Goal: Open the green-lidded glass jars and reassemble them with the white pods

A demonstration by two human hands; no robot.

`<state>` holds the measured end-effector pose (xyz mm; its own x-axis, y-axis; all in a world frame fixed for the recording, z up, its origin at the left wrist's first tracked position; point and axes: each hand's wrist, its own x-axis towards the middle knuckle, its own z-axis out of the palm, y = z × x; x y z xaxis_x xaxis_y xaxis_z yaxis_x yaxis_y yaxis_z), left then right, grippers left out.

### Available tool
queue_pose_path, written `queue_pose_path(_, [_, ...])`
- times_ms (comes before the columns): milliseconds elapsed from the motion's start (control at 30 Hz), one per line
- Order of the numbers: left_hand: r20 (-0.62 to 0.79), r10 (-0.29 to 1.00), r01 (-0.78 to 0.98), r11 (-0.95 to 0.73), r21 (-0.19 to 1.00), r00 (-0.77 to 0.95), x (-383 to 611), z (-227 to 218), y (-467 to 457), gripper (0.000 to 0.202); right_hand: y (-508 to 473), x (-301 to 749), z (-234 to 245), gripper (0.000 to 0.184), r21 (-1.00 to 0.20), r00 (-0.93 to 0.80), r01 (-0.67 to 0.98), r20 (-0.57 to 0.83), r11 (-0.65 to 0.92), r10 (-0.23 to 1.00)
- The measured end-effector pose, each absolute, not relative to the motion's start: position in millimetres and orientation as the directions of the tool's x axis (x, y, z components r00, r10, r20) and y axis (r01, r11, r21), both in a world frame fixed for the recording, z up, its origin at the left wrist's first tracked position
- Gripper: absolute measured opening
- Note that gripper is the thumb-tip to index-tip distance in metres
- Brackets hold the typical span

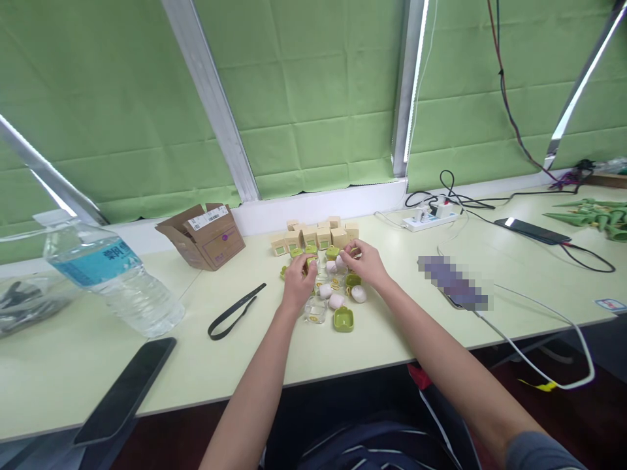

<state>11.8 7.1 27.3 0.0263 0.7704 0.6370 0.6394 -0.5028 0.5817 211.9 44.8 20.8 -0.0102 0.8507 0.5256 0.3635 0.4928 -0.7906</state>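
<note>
My left hand [298,279] is closed on a small green piece among a scatter of small parts on the pale table [392,326]. My right hand [365,260] pinches a small white piece [339,263] just right of it. Below the hands lie white oval pieces [359,294], a green case [343,319] and a clear plastic holder [315,311]. Behind the hands stands a cluster of small tan boxes [318,236].
An open cardboard box [203,236] sits at the back left, and a water bottle [110,271] lies at the left. A black strap [235,312] and a dark phone [125,390] are near me. A power strip [430,219], cables and phones [531,230] fill the right.
</note>
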Motion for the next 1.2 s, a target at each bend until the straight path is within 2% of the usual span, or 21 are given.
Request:
queue_pose_path(467, [0.634,0.772,0.644,-0.509,0.571,0.048,13.0,28.0,6.2,0.025,45.1,214.9,19.7,0.021,-0.759,-0.033,0.427,0.529,0.491,0.848])
queue_pose_path(833, [0.628,0.776,0.653,-0.502,0.568,0.051,13.1,27.7,6.2,0.025,49.1,221.9,17.1,0.018,-0.673,-0.019,0.611,0.514,0.417,0.858])
queue_pose_path(1200, [0.629,0.775,0.655,-0.504,0.563,0.057,12.3,26.7,7.8,0.026,52.2,220.1,14.0,0.021,-0.676,-0.026,0.602,0.515,0.424,0.857])
